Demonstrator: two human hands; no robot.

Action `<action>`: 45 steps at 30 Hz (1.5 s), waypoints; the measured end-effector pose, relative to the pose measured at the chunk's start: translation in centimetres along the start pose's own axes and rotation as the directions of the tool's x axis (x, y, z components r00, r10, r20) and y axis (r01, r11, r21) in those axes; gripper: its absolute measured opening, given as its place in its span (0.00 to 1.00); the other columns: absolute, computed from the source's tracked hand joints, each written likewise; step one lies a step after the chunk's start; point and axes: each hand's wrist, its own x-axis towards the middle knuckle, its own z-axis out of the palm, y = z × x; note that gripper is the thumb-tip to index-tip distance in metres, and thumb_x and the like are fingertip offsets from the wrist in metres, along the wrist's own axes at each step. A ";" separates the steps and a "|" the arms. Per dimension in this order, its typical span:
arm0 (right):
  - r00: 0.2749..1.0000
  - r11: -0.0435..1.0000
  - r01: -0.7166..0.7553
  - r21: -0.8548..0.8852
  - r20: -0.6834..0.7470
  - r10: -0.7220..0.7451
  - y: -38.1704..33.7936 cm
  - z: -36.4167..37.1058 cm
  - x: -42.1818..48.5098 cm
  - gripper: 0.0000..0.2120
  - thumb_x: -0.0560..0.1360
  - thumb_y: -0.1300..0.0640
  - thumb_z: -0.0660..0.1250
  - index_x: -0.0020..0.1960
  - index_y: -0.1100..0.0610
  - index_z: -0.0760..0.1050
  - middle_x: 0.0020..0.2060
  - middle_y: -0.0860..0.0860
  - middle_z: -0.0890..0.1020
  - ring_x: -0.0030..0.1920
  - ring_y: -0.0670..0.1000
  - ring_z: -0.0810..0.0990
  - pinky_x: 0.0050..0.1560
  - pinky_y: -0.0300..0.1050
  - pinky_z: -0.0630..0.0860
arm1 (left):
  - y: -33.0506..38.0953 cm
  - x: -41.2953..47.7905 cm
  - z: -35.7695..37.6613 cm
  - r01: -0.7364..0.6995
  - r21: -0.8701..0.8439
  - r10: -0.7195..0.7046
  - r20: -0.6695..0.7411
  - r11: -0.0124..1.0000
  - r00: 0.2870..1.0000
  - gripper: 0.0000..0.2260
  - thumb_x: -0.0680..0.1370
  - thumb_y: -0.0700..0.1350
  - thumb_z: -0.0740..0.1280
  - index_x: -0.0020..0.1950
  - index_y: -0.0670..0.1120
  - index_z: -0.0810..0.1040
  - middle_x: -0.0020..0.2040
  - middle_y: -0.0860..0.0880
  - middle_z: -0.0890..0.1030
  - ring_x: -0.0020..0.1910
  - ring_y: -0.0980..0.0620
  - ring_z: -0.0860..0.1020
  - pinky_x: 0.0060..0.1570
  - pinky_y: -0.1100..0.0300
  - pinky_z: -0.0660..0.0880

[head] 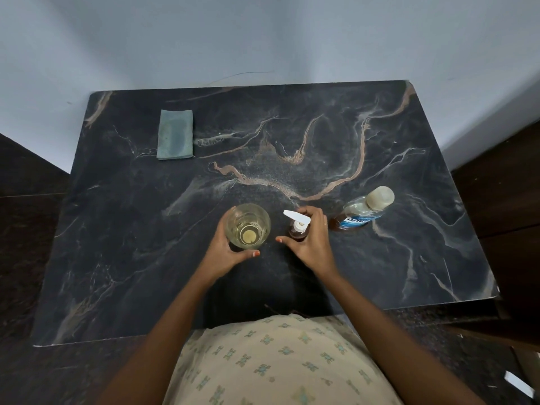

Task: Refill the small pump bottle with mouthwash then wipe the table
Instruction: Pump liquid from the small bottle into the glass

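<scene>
The small pump bottle (pixel 298 230) stands upright on the dark marbled table (pixel 409 258), its white pump head on, amber liquid inside. The right hand (pixel 311 241) is wrapped around it. Just left of the bottle, the left hand (pixel 226 249) grips a clear glass (pixel 248 225). Right of the bottle, apart from it, stands the capped mouthwash bottle (pixel 363 210). Far beyond the glass lies a folded grey-green cloth (pixel 174 134).
</scene>
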 end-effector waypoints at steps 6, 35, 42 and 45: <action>0.992 0.994 -0.104 -0.014 -0.068 0.103 0.4 0.5 -1.2 0.26 0.61 0.54 0.78 0.51 0.52 0.65 0.46 0.43 0.68 0.49 0.41 0.67 0.48 0.31 0.64 | -0.6 -0.3 2.0 -0.021 0.051 0.030 -0.187 0.998 0.982 0.44 0.58 0.43 0.80 0.66 0.58 0.58 0.60 0.64 0.68 0.58 0.74 0.67 0.53 0.81 0.62; 1.000 0.999 -0.010 0.045 -0.022 0.011 -5.3 2.4 19.9 0.20 0.64 0.75 0.69 0.54 0.66 0.70 0.49 0.56 0.71 0.47 0.49 0.70 0.44 0.24 0.68 | 6.5 16.8 -5.8 -0.096 0.108 0.137 -0.485 0.990 0.864 0.38 0.61 0.41 0.79 0.66 0.43 0.64 0.62 0.46 0.73 0.59 0.54 0.72 0.58 0.63 0.69; 0.994 0.995 -0.048 0.089 0.105 0.038 -5.0 3.2 24.8 0.26 0.69 0.77 0.61 0.64 0.63 0.65 0.59 0.56 0.71 0.53 0.49 0.71 0.47 0.23 0.71 | 6.3 20.9 -6.9 -0.070 0.111 0.118 -0.516 0.991 0.849 0.38 0.62 0.40 0.78 0.66 0.41 0.63 0.62 0.43 0.73 0.60 0.54 0.71 0.58 0.68 0.66; 0.987 0.992 -0.069 0.104 0.151 0.053 -4.8 3.3 26.2 0.28 0.69 0.77 0.60 0.66 0.61 0.63 0.62 0.57 0.70 0.58 0.50 0.71 0.55 0.34 0.73 | 6.1 22.0 -7.2 -0.065 0.119 0.118 -0.517 0.991 0.848 0.37 0.62 0.40 0.78 0.66 0.41 0.63 0.62 0.43 0.73 0.59 0.55 0.70 0.55 0.72 0.65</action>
